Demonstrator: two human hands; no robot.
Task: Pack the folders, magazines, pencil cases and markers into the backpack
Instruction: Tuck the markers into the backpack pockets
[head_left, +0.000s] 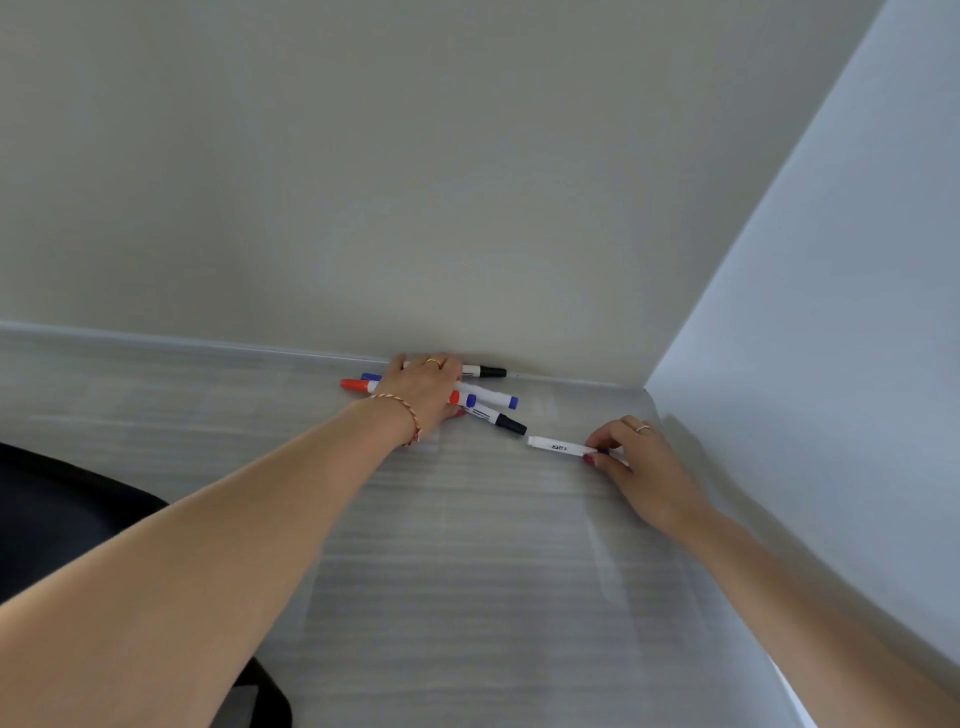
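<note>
A pale grey worktop (467, 571) fills the corner between a beige wall (415, 182) and a light blue wall (831, 312). At the left edge a black shape (62, 519) lies low in the view; you cannot tell what it is. Your left hand (426, 395) lies over a bunch of markers (488, 397) near the beige wall, fingers bent on them; red, blue and black caps stick out on both sides. It wears a ring and a string bracelet. To the right, a little apart from the bunch, your right hand (631, 457) pinches one end of a white marker (556, 447) that lies flat on the worktop.
</note>
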